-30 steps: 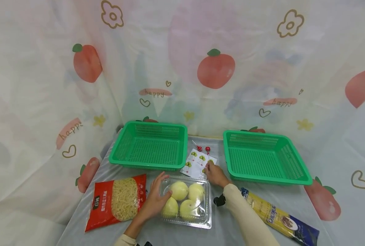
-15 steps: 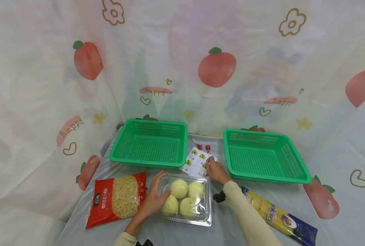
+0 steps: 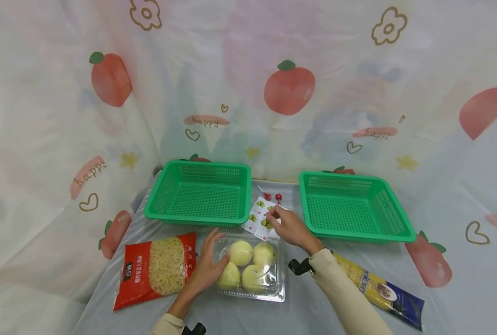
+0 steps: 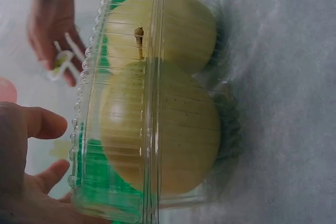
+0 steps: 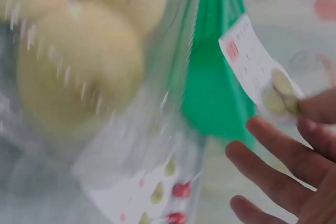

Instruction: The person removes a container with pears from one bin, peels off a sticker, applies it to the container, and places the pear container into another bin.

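My right hand (image 3: 291, 226) pinches a small white sticker (image 5: 252, 66) printed with green pears and a red mark. It is off the sticker sheet (image 3: 254, 217) and held above it, with the other fingers spread. My left hand (image 3: 208, 267) lies along the left side of a clear plastic clamshell box (image 3: 279, 295), thumb over its near-left part and fingers loosely extended. Inside the shut box sit several yellow-green pears (image 4: 163, 124). In the left wrist view, the left thumb and fingers (image 4: 50, 124) stand apart next to the ridged lid.
Two green plastic baskets, a left one (image 3: 208, 202) and a right one (image 3: 348, 211), stand at the back. Between them lie two red lollipops (image 3: 268, 197). A red pasta bag (image 3: 156, 270) lies at left, a yellow-blue spaghetti pack (image 3: 378, 288) at right. A printed curtain surrounds the table.
My right hand has peeled the sticker up from the sheet, lifting it and turning it leftward toward the box. The left hand stays beside the box. The head view has shifted slightly.
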The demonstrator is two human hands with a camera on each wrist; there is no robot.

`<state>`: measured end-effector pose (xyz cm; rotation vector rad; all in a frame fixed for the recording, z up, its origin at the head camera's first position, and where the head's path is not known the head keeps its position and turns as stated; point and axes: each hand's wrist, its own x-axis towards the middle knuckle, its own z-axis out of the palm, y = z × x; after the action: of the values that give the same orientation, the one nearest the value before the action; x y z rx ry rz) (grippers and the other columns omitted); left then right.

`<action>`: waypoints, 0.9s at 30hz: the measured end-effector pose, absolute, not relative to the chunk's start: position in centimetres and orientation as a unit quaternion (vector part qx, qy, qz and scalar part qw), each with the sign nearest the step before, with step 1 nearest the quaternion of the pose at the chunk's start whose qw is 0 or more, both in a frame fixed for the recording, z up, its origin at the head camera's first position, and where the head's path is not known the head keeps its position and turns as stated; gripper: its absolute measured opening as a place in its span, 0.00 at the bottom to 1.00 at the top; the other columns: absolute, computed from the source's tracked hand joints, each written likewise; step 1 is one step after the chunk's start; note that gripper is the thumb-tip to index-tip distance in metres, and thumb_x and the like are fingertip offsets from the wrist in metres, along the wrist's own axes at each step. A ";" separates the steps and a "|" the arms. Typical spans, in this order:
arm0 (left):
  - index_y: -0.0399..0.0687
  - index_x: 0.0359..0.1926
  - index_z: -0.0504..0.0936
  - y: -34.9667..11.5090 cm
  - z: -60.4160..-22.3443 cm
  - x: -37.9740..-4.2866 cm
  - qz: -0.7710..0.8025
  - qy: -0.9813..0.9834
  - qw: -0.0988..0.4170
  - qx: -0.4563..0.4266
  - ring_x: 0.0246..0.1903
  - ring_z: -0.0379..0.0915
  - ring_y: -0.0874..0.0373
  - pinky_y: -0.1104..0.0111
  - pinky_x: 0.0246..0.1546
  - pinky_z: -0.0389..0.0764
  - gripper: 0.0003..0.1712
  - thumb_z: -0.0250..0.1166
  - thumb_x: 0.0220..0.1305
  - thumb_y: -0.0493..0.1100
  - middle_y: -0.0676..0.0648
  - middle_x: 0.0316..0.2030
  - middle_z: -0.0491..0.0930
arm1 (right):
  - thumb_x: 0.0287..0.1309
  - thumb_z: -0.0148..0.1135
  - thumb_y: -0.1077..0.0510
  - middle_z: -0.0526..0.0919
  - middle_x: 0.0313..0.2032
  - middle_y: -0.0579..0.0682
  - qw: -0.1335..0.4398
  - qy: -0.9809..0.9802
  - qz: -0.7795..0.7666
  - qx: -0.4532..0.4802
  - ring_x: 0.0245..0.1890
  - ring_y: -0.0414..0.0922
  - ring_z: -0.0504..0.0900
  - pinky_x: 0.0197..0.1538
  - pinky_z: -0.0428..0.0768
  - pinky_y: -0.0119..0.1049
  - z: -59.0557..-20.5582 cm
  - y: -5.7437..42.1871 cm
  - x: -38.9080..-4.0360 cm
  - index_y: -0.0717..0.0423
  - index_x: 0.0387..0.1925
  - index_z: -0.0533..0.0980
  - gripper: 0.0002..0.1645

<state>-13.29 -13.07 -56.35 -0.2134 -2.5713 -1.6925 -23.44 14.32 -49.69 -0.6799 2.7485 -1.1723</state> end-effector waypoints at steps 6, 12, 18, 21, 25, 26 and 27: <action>0.48 0.74 0.69 -13.0 -56.5 -13.5 -0.530 -0.844 0.049 -0.066 0.79 0.49 0.30 0.28 0.69 0.61 0.33 0.69 0.71 0.41 0.34 0.82 0.50 | 0.79 0.57 0.58 0.85 0.59 0.57 0.079 0.872 -0.364 -0.318 0.65 0.57 0.81 0.68 0.76 0.57 -48.9 11.5 -21.2 0.51 0.37 0.81 0.11; 0.43 0.75 0.69 -12.5 -56.7 -13.6 -0.520 -0.850 0.055 -0.062 0.79 0.50 0.29 0.27 0.68 0.63 0.40 0.73 0.69 0.51 0.34 0.82 0.50 | 0.76 0.60 0.59 0.85 0.59 0.60 0.051 0.874 -0.303 -0.375 0.65 0.57 0.80 0.68 0.76 0.56 -49.9 9.5 -20.0 0.50 0.33 0.80 0.11; 0.40 0.74 0.69 -12.2 -57.1 -13.5 -0.478 -0.872 0.071 -0.081 0.76 0.52 0.25 0.27 0.65 0.67 0.49 0.82 0.58 0.52 0.30 0.80 0.51 | 0.72 0.64 0.59 0.86 0.58 0.58 0.013 0.890 -0.252 -0.380 0.63 0.56 0.81 0.68 0.76 0.57 -51.2 8.9 -19.7 0.49 0.31 0.82 0.10; 0.42 0.74 0.68 -12.1 -57.3 -13.5 -0.453 -0.884 0.071 -0.089 0.76 0.52 0.25 0.28 0.64 0.68 0.52 0.85 0.54 0.51 0.30 0.80 0.51 | 0.71 0.67 0.57 0.85 0.60 0.56 0.012 0.898 -0.240 -0.368 0.64 0.56 0.79 0.69 0.73 0.59 -51.6 8.9 -19.6 0.48 0.31 0.82 0.09; 0.44 0.74 0.68 -12.2 -57.4 -13.7 -0.441 -0.891 0.065 -0.092 0.77 0.51 0.26 0.28 0.65 0.67 0.53 0.86 0.52 0.50 0.31 0.81 0.50 | 0.70 0.69 0.56 0.82 0.64 0.58 0.014 0.907 -0.228 -0.354 0.67 0.59 0.76 0.70 0.71 0.62 -52.1 9.0 -19.5 0.49 0.36 0.83 0.04; 0.43 0.74 0.67 -12.2 -57.3 -13.7 -0.441 -0.891 0.062 -0.091 0.77 0.51 0.27 0.29 0.66 0.66 0.53 0.86 0.52 0.50 0.31 0.81 0.50 | 0.69 0.69 0.55 0.81 0.64 0.59 0.015 0.908 -0.228 -0.352 0.67 0.59 0.76 0.69 0.71 0.63 -52.3 9.1 -19.5 0.50 0.38 0.83 0.03; 0.43 0.74 0.67 -12.2 -57.3 -13.7 -0.442 -0.891 0.059 -0.090 0.77 0.50 0.27 0.28 0.66 0.66 0.54 0.86 0.52 0.49 0.31 0.81 0.50 | 0.69 0.70 0.55 0.81 0.65 0.59 0.017 0.910 -0.227 -0.348 0.68 0.60 0.76 0.69 0.72 0.63 -52.5 9.1 -19.5 0.51 0.41 0.83 0.05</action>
<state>-13.70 -12.21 -57.29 -0.2714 -2.6973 -1.3390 -19.49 9.13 -52.48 -1.0815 2.8276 -0.7050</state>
